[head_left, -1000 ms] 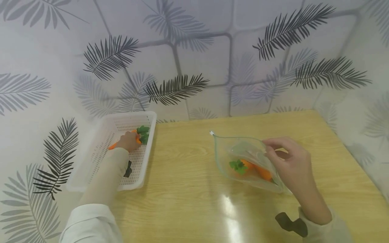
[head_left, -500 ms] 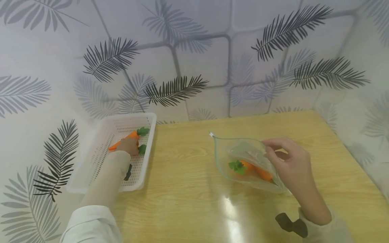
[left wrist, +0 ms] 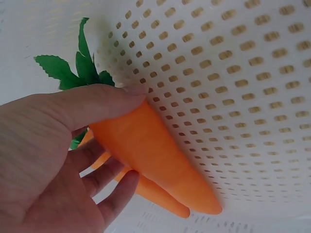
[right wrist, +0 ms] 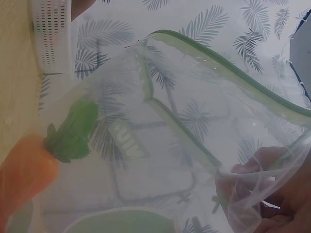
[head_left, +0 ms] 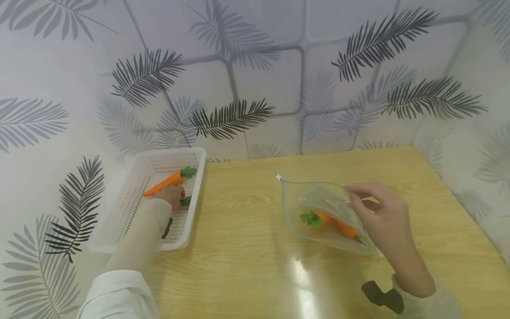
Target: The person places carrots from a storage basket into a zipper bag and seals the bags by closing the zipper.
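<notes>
My left hand (head_left: 169,196) reaches into a white perforated plastic basket (head_left: 190,230) at the left. In the left wrist view its thumb lies over the top of an orange carrot (left wrist: 153,145) with green leaves, fingers curled beneath. A second carrot (head_left: 169,180) lies beside it, on the basket floor. My right hand (head_left: 380,215) pinches the edge of a clear zip bag (head_left: 295,195) by its green-lined mouth, which gapes. Inside that bag are carrots (head_left: 344,228), one showing its leafy top. The right wrist view shows the bag film bunched at the fingers.
Both basket and bag are on a wood-grain table (head_left: 239,266) against a wall (head_left: 271,79) with a leaf pattern. A white zip slider (head_left: 278,177) sits at the bag's far left corner. A dark piece (head_left: 382,296) is at the right cuff.
Inside the basket, my left hand has moved from the farther carrot toward the nearer one, leaving the farther carrot uncovered. My right hand and the bag have stayed nearly still.
</notes>
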`<action>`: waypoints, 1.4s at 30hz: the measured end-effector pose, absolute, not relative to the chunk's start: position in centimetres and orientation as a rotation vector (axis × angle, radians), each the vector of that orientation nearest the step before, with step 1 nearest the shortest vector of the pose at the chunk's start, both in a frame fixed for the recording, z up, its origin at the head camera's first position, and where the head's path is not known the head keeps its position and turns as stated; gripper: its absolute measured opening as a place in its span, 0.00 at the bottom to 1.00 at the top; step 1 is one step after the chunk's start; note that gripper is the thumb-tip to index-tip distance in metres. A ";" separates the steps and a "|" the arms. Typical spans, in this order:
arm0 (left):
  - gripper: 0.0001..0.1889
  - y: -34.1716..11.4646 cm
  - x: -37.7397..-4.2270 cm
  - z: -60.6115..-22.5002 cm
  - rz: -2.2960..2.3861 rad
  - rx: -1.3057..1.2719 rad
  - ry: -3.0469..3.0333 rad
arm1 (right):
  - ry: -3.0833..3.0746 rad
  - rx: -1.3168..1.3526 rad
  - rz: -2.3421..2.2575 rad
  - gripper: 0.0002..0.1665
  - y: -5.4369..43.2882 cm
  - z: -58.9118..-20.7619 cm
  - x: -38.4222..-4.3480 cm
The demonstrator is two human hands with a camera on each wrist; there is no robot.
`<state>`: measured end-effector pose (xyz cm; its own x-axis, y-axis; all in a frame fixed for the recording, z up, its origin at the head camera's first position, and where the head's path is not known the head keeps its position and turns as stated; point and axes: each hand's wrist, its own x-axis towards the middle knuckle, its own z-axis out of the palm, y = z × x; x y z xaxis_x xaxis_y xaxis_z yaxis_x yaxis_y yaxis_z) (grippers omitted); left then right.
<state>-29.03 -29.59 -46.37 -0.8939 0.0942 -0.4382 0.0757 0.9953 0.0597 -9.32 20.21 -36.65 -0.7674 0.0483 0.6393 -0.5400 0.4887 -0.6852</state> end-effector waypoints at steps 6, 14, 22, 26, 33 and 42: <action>0.19 -29.8 -28.7 -46.3 0.061 0.109 2.678 | -2.141 0.394 1.291 0.11 20.0 -36.6 -9.4; 0.07 -31.0 -29.1 -46.0 0.124 0.373 2.803 | -2.159 0.385 1.296 0.12 19.8 -36.7 -9.3; 0.12 -31.3 -28.0 -42.5 0.124 0.478 2.969 | -2.157 0.382 1.312 0.09 19.7 -36.7 -9.4; 0.20 -31.6 -27.4 -40.7 0.160 0.462 3.003 | -2.178 0.356 1.325 0.09 19.7 -36.7 -9.4; 0.17 -31.7 -25.9 -37.4 0.403 0.415 3.082 | -2.135 0.398 1.300 0.09 19.6 -36.8 -9.6; 0.26 -30.4 -23.7 -35.5 0.902 0.490 3.121 | -2.118 0.434 1.284 0.11 19.3 -36.9 -9.8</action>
